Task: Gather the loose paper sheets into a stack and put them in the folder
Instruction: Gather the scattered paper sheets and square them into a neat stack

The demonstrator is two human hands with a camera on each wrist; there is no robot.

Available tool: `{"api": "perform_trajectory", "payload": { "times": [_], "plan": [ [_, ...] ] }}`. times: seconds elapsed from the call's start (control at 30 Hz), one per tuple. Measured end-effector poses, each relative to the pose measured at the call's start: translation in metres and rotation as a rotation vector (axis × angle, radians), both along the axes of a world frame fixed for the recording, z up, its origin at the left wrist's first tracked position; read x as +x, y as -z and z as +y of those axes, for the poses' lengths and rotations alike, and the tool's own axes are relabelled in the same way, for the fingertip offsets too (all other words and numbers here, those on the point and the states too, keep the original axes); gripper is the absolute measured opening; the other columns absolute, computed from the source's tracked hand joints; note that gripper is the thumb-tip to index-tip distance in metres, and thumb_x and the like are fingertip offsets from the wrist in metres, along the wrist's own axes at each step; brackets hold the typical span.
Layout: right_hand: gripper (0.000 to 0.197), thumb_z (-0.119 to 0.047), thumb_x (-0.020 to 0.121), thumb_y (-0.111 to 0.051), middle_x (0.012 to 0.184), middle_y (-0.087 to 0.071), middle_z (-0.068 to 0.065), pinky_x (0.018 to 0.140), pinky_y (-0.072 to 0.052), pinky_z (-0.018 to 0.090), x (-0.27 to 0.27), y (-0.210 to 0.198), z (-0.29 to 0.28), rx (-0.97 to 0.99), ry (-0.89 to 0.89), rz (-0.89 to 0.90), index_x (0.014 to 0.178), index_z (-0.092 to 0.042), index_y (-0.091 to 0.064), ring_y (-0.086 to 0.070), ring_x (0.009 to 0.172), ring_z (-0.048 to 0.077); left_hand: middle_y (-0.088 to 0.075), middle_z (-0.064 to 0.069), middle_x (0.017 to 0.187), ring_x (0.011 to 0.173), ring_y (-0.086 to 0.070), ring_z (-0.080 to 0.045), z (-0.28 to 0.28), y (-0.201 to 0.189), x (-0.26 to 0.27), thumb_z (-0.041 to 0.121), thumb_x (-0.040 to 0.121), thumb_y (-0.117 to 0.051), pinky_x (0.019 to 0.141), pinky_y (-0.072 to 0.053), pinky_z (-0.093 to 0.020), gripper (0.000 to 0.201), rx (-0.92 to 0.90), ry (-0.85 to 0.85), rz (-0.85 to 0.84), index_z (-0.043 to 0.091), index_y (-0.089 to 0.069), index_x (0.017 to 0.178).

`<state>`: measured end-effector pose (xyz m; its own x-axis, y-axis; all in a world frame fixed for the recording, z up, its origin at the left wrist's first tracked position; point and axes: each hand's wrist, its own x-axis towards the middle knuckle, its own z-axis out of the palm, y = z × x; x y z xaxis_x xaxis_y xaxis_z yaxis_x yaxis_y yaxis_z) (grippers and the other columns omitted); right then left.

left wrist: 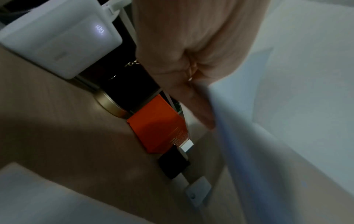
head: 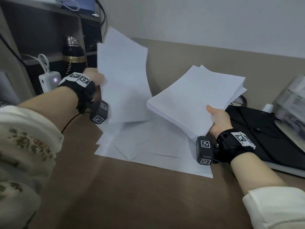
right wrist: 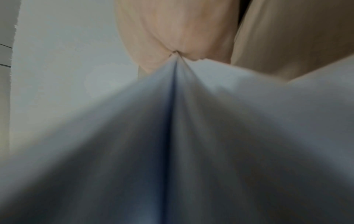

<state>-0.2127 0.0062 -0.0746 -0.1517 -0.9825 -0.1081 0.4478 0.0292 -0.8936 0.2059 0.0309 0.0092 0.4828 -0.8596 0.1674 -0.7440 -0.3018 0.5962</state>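
My left hand (head: 97, 80) pinches the left edge of a few white sheets (head: 123, 76) and holds them upright above the desk; in the left wrist view the fingers (left wrist: 191, 63) curl onto the paper (left wrist: 287, 91). My right hand (head: 217, 119) grips the near corner of a thick paper stack (head: 194, 98), thumb on top, held roughly level above the desk. The right wrist view shows the stack's edges (right wrist: 172, 121) fanning from the hand's grip (right wrist: 176, 53). Several loose sheets (head: 148, 149) lie overlapping on the brown desk. A black folder (head: 264, 133) lies at the right.
A white power bank (head: 49, 80) and a black flask (head: 73, 55) stand by the shelf unit at the left. An orange card (left wrist: 157, 127) lies near the flask's base. Clear plastic trays (head: 293, 103) sit at the far right. The desk's near part (head: 132, 195) is bare wood.
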Motion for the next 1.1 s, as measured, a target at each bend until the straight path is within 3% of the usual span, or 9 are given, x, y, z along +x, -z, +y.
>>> {"api": "perform_trajectory", "payload": {
  "times": [0.2, 0.3, 0.43, 0.53, 0.67, 0.8, 0.87, 0.93, 1.1],
  "plan": [
    [0.037, 0.001, 0.085, -0.065, 0.114, -0.069, 0.012, 0.065, -0.058, 0.032, -0.001, 0.002, 0.004, -0.009, -0.028, 0.066, 0.122, 0.000, -0.061, -0.069, 0.094, 0.027, -0.054, -0.022, 0.127, 0.124, -0.047, -0.034, 0.015, -0.024, -0.010, 0.006, 0.083, -0.071, 0.097, -0.042, -0.036, 0.054, 0.095, -0.121, -0.331, -0.007, -0.043, 0.128],
    [0.038, 0.001, 0.084, -0.066, 0.114, -0.068, 0.012, 0.074, -0.058, 0.036, -0.001, 0.004, 0.003, -0.001, -0.028, 0.118, 0.121, 0.000, -0.060, -0.068, 0.092, 0.026, -0.054, -0.025, 0.127, 0.114, -0.053, -0.034, 0.006, -0.016, -0.015, 0.013, 0.086, -0.064, 0.089, -0.046, -0.038, 0.049, -0.039, -0.014, 0.019, -0.005, -0.046, 0.128],
    [0.049, -0.009, 0.072, -0.076, 0.112, -0.070, 0.011, 0.091, -0.053, 0.047, 0.000, 0.005, 0.002, 0.002, -0.055, 0.132, 0.119, -0.003, -0.063, -0.069, 0.098, 0.029, -0.066, -0.010, 0.113, 0.098, -0.063, -0.025, -0.009, -0.006, -0.042, 0.026, 0.096, -0.050, 0.082, -0.052, -0.035, 0.031, -0.206, 0.201, 0.575, 0.005, -0.059, 0.118],
    [0.038, -0.007, 0.078, -0.072, 0.110, -0.071, 0.009, 0.083, -0.055, 0.042, 0.004, 0.003, 0.005, 0.000, -0.079, 0.131, 0.116, -0.005, -0.064, -0.069, 0.096, 0.027, -0.069, -0.004, 0.102, 0.091, -0.066, -0.021, -0.007, 0.002, -0.076, 0.030, 0.095, -0.057, 0.087, -0.054, -0.037, 0.020, -0.198, 0.353, 0.555, 0.015, -0.064, 0.107],
    [0.037, -0.004, 0.086, -0.064, 0.116, -0.068, 0.015, 0.084, -0.055, 0.041, 0.009, 0.001, 0.006, -0.002, -0.127, 0.118, 0.123, 0.001, -0.060, -0.067, 0.104, 0.031, -0.062, 0.001, 0.080, 0.069, -0.058, -0.014, -0.010, 0.016, -0.113, 0.030, 0.098, -0.055, 0.069, -0.051, -0.024, 0.016, -0.095, 0.461, 0.443, 0.016, -0.063, 0.100],
    [0.036, -0.007, 0.089, -0.062, 0.119, -0.067, 0.014, 0.087, -0.054, 0.041, 0.010, -0.003, 0.009, 0.001, -0.153, 0.118, 0.124, 0.000, -0.060, -0.066, 0.107, 0.030, -0.058, -0.003, 0.081, 0.079, -0.056, -0.017, -0.015, 0.026, -0.123, 0.032, 0.097, -0.055, 0.078, -0.051, -0.023, 0.020, -0.106, 0.410, 0.395, 0.014, -0.062, 0.092],
    [0.035, -0.009, 0.089, -0.062, 0.119, -0.067, 0.014, 0.092, -0.052, 0.044, 0.009, -0.003, 0.008, -0.012, -0.170, 0.122, 0.124, -0.001, -0.060, -0.065, 0.109, 0.031, -0.050, 0.004, 0.077, 0.071, -0.055, -0.010, -0.014, 0.030, -0.123, 0.027, 0.100, -0.050, 0.062, -0.045, -0.006, 0.017, -0.103, 0.420, 0.396, 0.016, -0.062, 0.094],
    [0.036, -0.013, 0.089, -0.063, 0.119, -0.067, 0.014, 0.098, -0.048, 0.049, 0.008, -0.003, 0.008, -0.009, -0.200, 0.119, 0.124, -0.003, -0.061, -0.064, 0.110, 0.032, -0.054, 0.007, 0.081, 0.071, -0.058, -0.008, -0.011, 0.032, -0.125, 0.023, 0.103, -0.044, 0.057, -0.044, -0.004, 0.019, -0.067, 0.502, 0.435, 0.015, -0.060, 0.110],
    [0.061, -0.029, 0.072, -0.079, 0.125, -0.065, 0.011, 0.105, -0.041, 0.052, 0.010, -0.010, 0.020, 0.007, -0.314, 0.118, 0.127, -0.010, -0.062, -0.062, 0.115, 0.032, -0.067, -0.005, 0.117, 0.096, -0.068, -0.020, -0.006, 0.033, -0.121, 0.041, 0.100, -0.046, 0.090, -0.052, -0.032, 0.035, 0.107, 0.620, 0.459, 0.017, -0.058, 0.123]
  ]
}}
